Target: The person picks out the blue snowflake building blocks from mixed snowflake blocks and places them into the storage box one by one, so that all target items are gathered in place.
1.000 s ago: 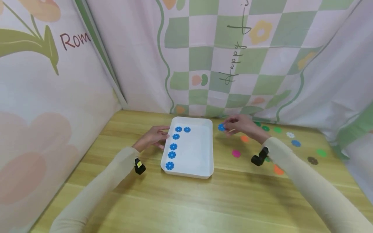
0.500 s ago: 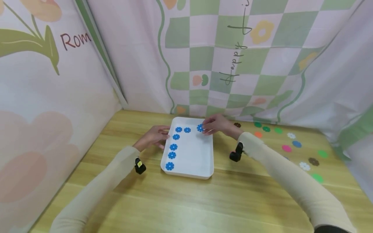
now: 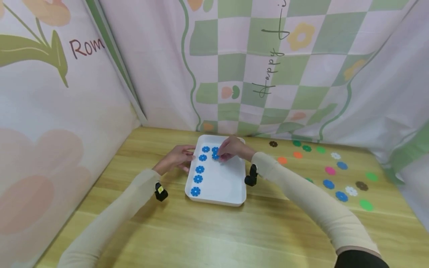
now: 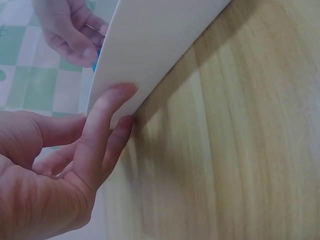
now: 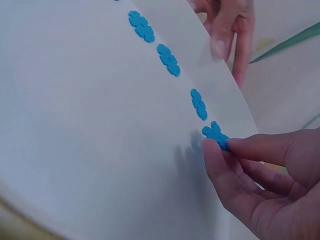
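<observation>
In the head view a white tray [image 3: 228, 186] holds several blue snowflake discs. One line of them runs down its left side, with a snowflake disc [image 3: 198, 179] in it, and another disc [image 3: 206, 149] lies in the top left corner. My right hand [image 3: 232, 147] pinches a blue snowflake disc [image 3: 215, 156] between thumb and fingertips, close over the tray and just below another one. The right wrist view shows this held disc [image 5: 216, 134] tilted beside the line. My left hand [image 3: 175, 157] grips the tray's left wall, its fingers [image 4: 95, 135] against the outside.
Loose snowflake discs lie scattered on the wooden table [image 3: 214, 238] right of the tray, among them a blue disc [image 3: 329, 184], a pink disc [image 3: 330, 170], a white disc [image 3: 351, 191] and a brown disc [image 3: 273, 144]. A checked curtain [image 3: 254, 74] hangs behind the table.
My right hand has carried the blue snowflake disc leftward from over the table, past the tray's right wall, to near the upper left of the tray. The left hand stays at the tray.
</observation>
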The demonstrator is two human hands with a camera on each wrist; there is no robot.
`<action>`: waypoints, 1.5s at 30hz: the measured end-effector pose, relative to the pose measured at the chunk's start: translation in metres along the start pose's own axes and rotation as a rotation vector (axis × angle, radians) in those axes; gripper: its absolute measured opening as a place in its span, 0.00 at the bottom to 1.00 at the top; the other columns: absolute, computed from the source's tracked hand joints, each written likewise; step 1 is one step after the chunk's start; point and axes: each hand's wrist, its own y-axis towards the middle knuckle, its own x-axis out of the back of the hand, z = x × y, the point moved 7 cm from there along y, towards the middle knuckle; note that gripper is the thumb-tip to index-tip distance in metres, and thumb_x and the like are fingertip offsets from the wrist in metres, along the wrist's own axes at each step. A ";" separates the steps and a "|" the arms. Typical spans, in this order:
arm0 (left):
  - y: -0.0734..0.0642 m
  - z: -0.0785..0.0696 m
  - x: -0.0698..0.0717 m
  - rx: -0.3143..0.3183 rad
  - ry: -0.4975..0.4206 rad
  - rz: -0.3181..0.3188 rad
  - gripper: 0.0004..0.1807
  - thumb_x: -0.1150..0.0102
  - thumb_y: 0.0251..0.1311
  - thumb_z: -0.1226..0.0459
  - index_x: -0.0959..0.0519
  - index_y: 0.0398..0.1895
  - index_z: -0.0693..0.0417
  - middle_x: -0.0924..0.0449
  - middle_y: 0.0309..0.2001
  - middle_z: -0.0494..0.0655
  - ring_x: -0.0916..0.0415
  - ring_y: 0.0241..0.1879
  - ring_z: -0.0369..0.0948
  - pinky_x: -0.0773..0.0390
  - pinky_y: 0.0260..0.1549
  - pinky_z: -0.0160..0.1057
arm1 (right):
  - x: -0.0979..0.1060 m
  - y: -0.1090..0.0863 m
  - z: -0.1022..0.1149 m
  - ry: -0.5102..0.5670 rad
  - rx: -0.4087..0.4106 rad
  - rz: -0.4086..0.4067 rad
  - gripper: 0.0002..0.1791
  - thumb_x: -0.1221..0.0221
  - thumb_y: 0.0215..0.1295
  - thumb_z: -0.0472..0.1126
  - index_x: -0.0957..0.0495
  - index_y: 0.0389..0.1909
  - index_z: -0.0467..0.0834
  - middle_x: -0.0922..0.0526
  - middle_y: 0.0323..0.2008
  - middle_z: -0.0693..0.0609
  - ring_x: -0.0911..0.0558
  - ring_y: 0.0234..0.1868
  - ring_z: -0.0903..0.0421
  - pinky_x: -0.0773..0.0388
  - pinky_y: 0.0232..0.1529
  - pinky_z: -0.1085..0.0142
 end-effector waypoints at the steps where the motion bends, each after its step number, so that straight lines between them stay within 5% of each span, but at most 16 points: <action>1: -0.001 0.001 0.000 0.002 -0.004 -0.003 0.31 0.45 0.77 0.68 0.37 0.80 0.55 0.28 0.71 0.67 0.18 0.59 0.57 0.08 0.35 0.39 | -0.003 0.001 0.000 -0.001 -0.001 0.002 0.08 0.35 0.69 0.28 0.16 0.44 0.27 0.09 0.35 0.37 0.10 0.29 0.54 0.08 0.39 0.62; 19: -0.010 0.001 0.005 -0.021 -0.008 -0.003 0.31 0.46 0.78 0.67 0.39 0.81 0.56 0.27 0.70 0.68 0.19 0.60 0.59 0.08 0.36 0.39 | -0.017 0.006 0.008 -0.175 0.026 -0.082 0.05 0.34 0.66 0.29 0.15 0.38 0.28 0.10 0.33 0.37 0.10 0.27 0.51 0.09 0.34 0.64; 34: -0.004 0.001 -0.001 -0.045 -0.026 0.018 0.31 0.46 0.78 0.68 0.38 0.81 0.57 0.25 0.68 0.68 0.18 0.59 0.59 0.08 0.36 0.40 | 0.001 -0.002 0.010 -0.260 0.094 -0.069 0.08 0.35 0.70 0.33 0.16 0.44 0.31 0.11 0.40 0.38 0.11 0.36 0.47 0.08 0.38 0.61; 45: -0.002 0.001 -0.002 -0.047 -0.022 0.026 0.31 0.46 0.78 0.67 0.39 0.81 0.57 0.25 0.68 0.68 0.18 0.59 0.59 0.08 0.36 0.40 | 0.030 -0.010 0.008 -0.170 0.107 -0.091 0.09 0.40 0.72 0.30 0.18 0.47 0.28 0.12 0.45 0.32 0.11 0.39 0.43 0.08 0.43 0.57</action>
